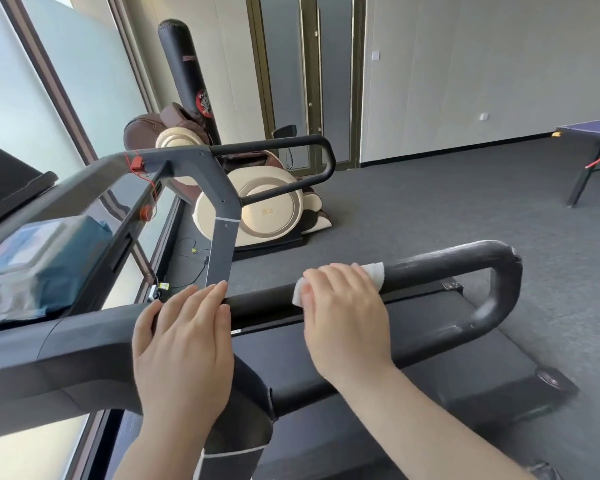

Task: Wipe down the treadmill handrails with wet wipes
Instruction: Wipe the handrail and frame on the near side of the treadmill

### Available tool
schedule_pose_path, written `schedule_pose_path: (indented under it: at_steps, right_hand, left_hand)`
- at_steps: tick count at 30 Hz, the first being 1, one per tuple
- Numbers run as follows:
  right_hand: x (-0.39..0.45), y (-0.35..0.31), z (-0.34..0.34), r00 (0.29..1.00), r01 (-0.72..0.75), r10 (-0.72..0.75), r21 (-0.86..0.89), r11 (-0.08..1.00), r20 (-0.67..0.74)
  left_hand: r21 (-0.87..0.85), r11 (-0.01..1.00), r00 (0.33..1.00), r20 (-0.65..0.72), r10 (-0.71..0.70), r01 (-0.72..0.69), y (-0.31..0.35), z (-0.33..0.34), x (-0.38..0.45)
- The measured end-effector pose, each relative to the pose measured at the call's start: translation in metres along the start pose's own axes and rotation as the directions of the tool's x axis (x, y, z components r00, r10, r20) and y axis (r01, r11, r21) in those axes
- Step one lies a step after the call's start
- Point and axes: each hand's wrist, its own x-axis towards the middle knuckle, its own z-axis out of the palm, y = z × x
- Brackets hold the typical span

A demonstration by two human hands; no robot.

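Left hand (184, 344) lay flat, fingers straight, on near handrail (430, 268) by the console end. Right hand (343, 313) curled over the same rail farther out, pressing a white wipe (374, 271) onto it. Wipe pack (32, 265) sat on console. Far handrail (291, 143) untouched.

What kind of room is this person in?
Probably a small gym or recreation room. A treadmill, with its handrail under the right hand and a wipe, stands near a punching bag, a massage chair and a table tennis table.
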Motion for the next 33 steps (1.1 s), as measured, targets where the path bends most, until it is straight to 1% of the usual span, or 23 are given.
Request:
schedule_pose_path:
  at_steps: [1, 3, 4, 6, 8, 10, 12, 13, 15, 17, 18, 20, 21, 23, 24, 26, 28, 29, 30, 32, 33]
  right_hand:
    - [0.002, -0.017, 0.006, 1.000, 0.029, -0.029, 0.002, 1.000, 0.005]
    - [-0.007, -0.049, 0.017, 0.989, 0.144, -0.146, 0.037, 0.989, 0.037]
    - [-0.013, -0.051, 0.018, 0.979, 0.191, -0.195, 0.070, 0.979, 0.058]
    - [-0.017, -0.025, 0.014, 0.970, 0.229, -0.236, 0.107, 0.968, 0.056]
    - [-0.020, 0.008, 0.006, 0.980, 0.195, -0.197, 0.062, 0.979, 0.022]
    - [-0.019, 0.021, 0.007, 0.992, 0.123, -0.123, 0.033, 0.992, -0.023]
    - [-0.016, -0.002, 0.019, 0.997, 0.068, -0.065, 0.065, 0.996, -0.046]
    - [-0.016, -0.020, 0.026, 0.996, 0.081, -0.077, 0.091, 0.993, -0.042]
    - [-0.019, -0.038, 0.034, 0.977, 0.211, -0.204, 0.128, 0.969, -0.066]
    - [-0.020, -0.019, 0.034, 0.942, 0.320, -0.301, 0.125, 0.939, -0.147]
    - [-0.021, -0.001, 0.033, 0.931, 0.331, -0.307, 0.099, 0.939, -0.197]
    - [-0.026, 0.032, 0.029, 0.926, 0.275, -0.246, 0.066, 0.959, -0.287]
    - [-0.027, 0.038, 0.029, 0.927, 0.233, -0.198, 0.074, 0.970, -0.319]
    - [-0.027, 0.017, 0.035, 0.936, 0.173, -0.119, 0.139, 0.975, -0.330]
    - [-0.029, -0.003, 0.040, 0.943, 0.187, -0.133, 0.155, 0.970, -0.305]
    - [-0.033, -0.033, 0.045, 0.925, 0.318, -0.272, 0.152, 0.936, -0.266]
    - [-0.027, -0.021, 0.042, 0.893, 0.421, -0.381, 0.147, 0.895, -0.240]
    - [-0.025, -0.005, 0.039, 0.888, 0.427, -0.390, 0.123, 0.896, -0.243]
    - [-0.025, 0.013, 0.035, 0.896, 0.398, -0.367, 0.086, 0.913, -0.251]
    - [-0.028, 0.038, 0.029, 0.921, 0.295, -0.273, 0.038, 0.955, -0.278]
    - [-0.029, 0.036, 0.028, 0.932, 0.242, -0.218, 0.049, 0.969, -0.291]
  left_hand:
    - [-0.005, 1.000, 1.000, 0.006, -0.014, 0.014, 0.001, 0.001, -0.001]
    - [-0.024, 0.999, 1.000, 0.008, -0.028, 0.028, 0.003, 0.001, -0.002]
    - [-0.030, 0.999, 1.000, 0.009, -0.026, 0.026, 0.003, 0.001, -0.002]
    - [-0.020, 1.000, 0.999, 0.035, 0.005, -0.004, 0.001, -0.002, -0.002]
    - [0.004, 0.998, 0.996, 0.070, 0.056, -0.057, -0.005, -0.008, 0.001]
    - [-0.004, 0.996, 0.992, 0.087, 0.089, -0.089, -0.014, -0.013, 0.007]
    - [-0.028, 0.996, 0.993, 0.086, 0.083, -0.081, -0.021, -0.014, 0.009]
    - [-0.036, 0.997, 0.995, 0.071, 0.076, -0.073, -0.021, -0.013, 0.008]
    - [-0.048, 0.997, 0.998, 0.017, 0.056, -0.056, -0.019, -0.011, 0.004]
    - [-0.066, 0.997, 0.999, -0.025, 0.039, -0.041, -0.017, -0.007, 0.002]
    - [-0.072, 0.997, 0.999, -0.036, 0.038, -0.040, -0.017, -0.006, 0.001]
    - [-0.080, 0.996, 0.997, -0.067, 0.028, -0.034, -0.016, -0.006, 0.002]
    - [-0.086, 0.996, 0.996, -0.086, 0.016, -0.023, -0.015, -0.005, 0.002]
    - [-0.100, 0.995, 0.994, -0.106, -0.012, 0.001, -0.012, -0.003, 0.003]
    - [-0.106, 0.994, 0.994, -0.110, -0.024, 0.013, -0.010, -0.002, 0.002]
    - [-0.112, 0.994, 0.993, -0.116, -0.032, 0.019, -0.009, -0.001, 0.002]
    - [-0.107, 0.994, 0.993, -0.115, -0.015, 0.003, -0.011, 0.000, 0.000]
    - [-0.107, 0.994, 0.994, -0.112, -0.002, -0.010, -0.013, -0.001, -0.001]
    - [-0.110, 0.994, 0.994, -0.113, 0.007, -0.019, -0.013, -0.001, -0.001]
    - [-0.115, 0.993, 0.992, -0.123, -0.006, -0.009, -0.013, -0.001, 0.001]
    - [-0.117, 0.993, 0.992, -0.123, -0.019, 0.005, -0.012, -0.001, 0.002]
